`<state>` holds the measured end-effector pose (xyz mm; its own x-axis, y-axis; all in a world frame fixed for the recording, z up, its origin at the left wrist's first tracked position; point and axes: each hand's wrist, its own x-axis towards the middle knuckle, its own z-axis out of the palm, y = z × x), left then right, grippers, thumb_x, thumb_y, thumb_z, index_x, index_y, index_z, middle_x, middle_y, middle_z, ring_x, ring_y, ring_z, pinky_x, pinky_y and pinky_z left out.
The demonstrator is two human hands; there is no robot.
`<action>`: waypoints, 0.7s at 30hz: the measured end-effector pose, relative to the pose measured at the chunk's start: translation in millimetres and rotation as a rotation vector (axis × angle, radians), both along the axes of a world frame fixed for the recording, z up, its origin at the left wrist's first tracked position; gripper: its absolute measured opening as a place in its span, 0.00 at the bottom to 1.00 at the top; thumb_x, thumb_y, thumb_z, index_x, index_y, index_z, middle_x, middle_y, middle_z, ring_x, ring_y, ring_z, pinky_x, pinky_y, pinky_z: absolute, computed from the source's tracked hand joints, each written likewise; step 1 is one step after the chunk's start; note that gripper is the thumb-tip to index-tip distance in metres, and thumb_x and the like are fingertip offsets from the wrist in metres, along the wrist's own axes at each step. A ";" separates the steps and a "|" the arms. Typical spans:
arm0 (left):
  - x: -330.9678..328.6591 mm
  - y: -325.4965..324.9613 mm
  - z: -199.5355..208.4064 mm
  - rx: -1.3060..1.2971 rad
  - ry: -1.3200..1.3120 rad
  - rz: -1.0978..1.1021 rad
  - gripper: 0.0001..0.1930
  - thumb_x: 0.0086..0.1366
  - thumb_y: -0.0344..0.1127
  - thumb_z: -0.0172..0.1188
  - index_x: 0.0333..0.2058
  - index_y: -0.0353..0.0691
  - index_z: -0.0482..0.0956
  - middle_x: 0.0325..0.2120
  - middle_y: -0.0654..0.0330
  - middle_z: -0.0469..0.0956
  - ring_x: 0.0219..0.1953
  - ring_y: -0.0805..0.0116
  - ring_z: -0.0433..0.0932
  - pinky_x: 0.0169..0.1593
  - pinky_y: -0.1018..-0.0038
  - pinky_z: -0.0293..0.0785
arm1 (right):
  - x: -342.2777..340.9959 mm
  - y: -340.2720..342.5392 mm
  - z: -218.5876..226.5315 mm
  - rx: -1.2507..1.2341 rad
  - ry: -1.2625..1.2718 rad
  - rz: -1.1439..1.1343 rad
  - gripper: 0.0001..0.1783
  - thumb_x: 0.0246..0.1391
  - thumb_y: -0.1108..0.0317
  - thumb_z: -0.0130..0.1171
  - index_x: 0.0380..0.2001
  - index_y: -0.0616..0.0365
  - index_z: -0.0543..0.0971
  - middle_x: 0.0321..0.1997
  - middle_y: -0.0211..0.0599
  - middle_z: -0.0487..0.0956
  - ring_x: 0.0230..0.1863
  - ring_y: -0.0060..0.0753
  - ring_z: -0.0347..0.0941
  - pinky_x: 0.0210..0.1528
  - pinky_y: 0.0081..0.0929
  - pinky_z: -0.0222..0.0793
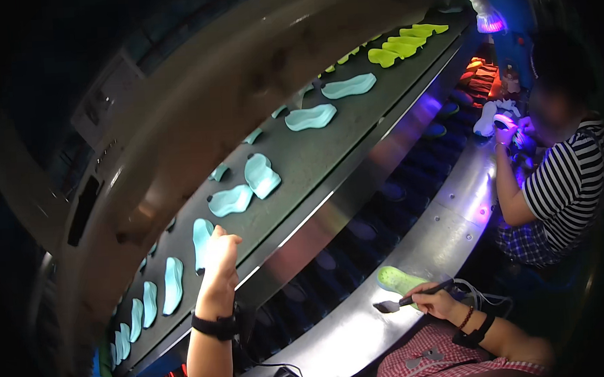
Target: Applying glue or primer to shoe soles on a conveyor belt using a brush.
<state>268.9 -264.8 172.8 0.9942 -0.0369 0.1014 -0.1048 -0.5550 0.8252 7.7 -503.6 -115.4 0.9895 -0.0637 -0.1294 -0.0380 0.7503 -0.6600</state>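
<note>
My left hand (221, 255) reaches over the belt and touches or nearly touches the right edge of a light blue shoe sole (201, 236). Its thumb stands out to the right, away from the sole; the other fingers are partly hidden. In my right hand (436, 300) is a flat brush (410, 299) with a dark handle, its bristles pointing left above the metal ledge. Just beyond the brush, a yellow-green shoe sole (397, 279) lies on that ledge, partly covered by the handle and hand.
Several light blue soles (173, 285) and yellow-green soles (404, 43) lie along the dark conveyor belt (301, 162). A brown machine hood (175, 120) overhangs its far side. The curved metal ledge (351, 336) runs nearer me. At right, a co-worker (566, 174) handles a shoe under violet light.
</note>
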 end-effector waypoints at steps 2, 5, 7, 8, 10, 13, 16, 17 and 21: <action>1.8 -48.6 28.2 0.117 0.022 0.077 0.21 0.50 0.28 0.51 0.46 0.34 0.68 0.43 0.56 0.71 0.49 0.64 0.68 0.48 0.78 0.63 | 1.3 -7.3 1.4 -0.051 0.024 0.015 0.09 0.49 0.79 0.52 0.35 0.70 0.75 0.20 0.36 0.72 0.16 0.19 0.65 0.18 0.12 0.59; 84.0 -43.8 35.4 0.557 0.178 0.009 0.25 0.52 0.31 0.51 0.51 0.32 0.62 0.51 0.47 0.64 0.54 0.50 0.62 0.50 0.58 0.63 | 5.3 -5.3 1.1 0.027 0.022 0.003 0.09 0.49 0.78 0.53 0.36 0.68 0.76 0.18 0.30 0.71 0.14 0.16 0.61 0.15 0.12 0.53; 68.5 -79.8 44.4 0.259 0.088 0.094 0.34 0.53 0.31 0.49 0.59 0.34 0.48 0.57 0.40 0.52 0.56 0.40 0.57 0.53 0.46 0.55 | 13.4 -8.5 -2.4 0.043 0.004 0.011 0.10 0.50 0.76 0.52 0.37 0.68 0.75 0.18 0.29 0.70 0.15 0.15 0.60 0.16 0.12 0.52; 85.0 -82.7 34.0 0.357 0.075 0.083 0.35 0.53 0.32 0.45 0.60 0.36 0.43 0.56 0.39 0.54 0.55 0.40 0.59 0.54 0.51 0.57 | 14.2 -8.4 -2.6 0.049 0.015 -0.002 0.10 0.50 0.76 0.52 0.37 0.68 0.75 0.18 0.29 0.70 0.15 0.15 0.60 0.16 0.12 0.52; 129.7 -62.6 14.8 0.574 0.018 -0.004 0.35 0.52 0.33 0.41 0.60 0.36 0.43 0.53 0.37 0.58 0.54 0.45 0.62 0.55 0.59 0.59 | 18.0 -5.4 -1.6 0.058 0.047 0.018 0.10 0.50 0.75 0.53 0.36 0.68 0.76 0.16 0.28 0.69 0.14 0.15 0.59 0.16 0.12 0.51; 195.0 -25.9 -8.6 1.172 0.026 -0.277 0.26 0.53 0.38 0.47 0.51 0.31 0.65 0.48 0.36 0.65 0.53 0.49 0.64 0.54 0.66 0.60 | 16.4 -8.7 -7.7 0.008 0.082 0.023 0.09 0.50 0.75 0.53 0.36 0.67 0.76 0.15 0.27 0.68 0.14 0.14 0.58 0.15 0.12 0.50; 164.4 -41.3 -14.6 0.982 -0.154 -0.171 0.22 0.52 0.42 0.56 0.42 0.33 0.71 0.39 0.43 0.73 0.44 0.55 0.72 0.45 0.65 0.67 | 11.6 -19.5 -25.5 0.033 0.137 -0.009 0.09 0.50 0.74 0.53 0.35 0.67 0.76 0.14 0.26 0.67 0.13 0.14 0.57 0.15 0.12 0.49; 156.7 -45.0 -11.0 0.815 0.004 -0.216 0.19 0.50 0.43 0.59 0.36 0.36 0.71 0.33 0.49 0.73 0.37 0.60 0.72 0.38 0.66 0.67 | 9.9 -21.7 -28.7 0.045 0.158 -0.010 0.09 0.50 0.74 0.53 0.35 0.67 0.77 0.14 0.26 0.67 0.13 0.14 0.57 0.14 0.13 0.48; 126.5 -65.2 -0.9 0.546 0.144 -0.410 0.14 0.49 0.40 0.65 0.25 0.41 0.68 0.22 0.61 0.71 0.29 0.71 0.68 0.32 0.70 0.65 | 4.9 -29.4 -34.2 0.002 0.155 0.004 0.09 0.50 0.74 0.54 0.34 0.67 0.76 0.14 0.27 0.68 0.13 0.15 0.57 0.14 0.13 0.49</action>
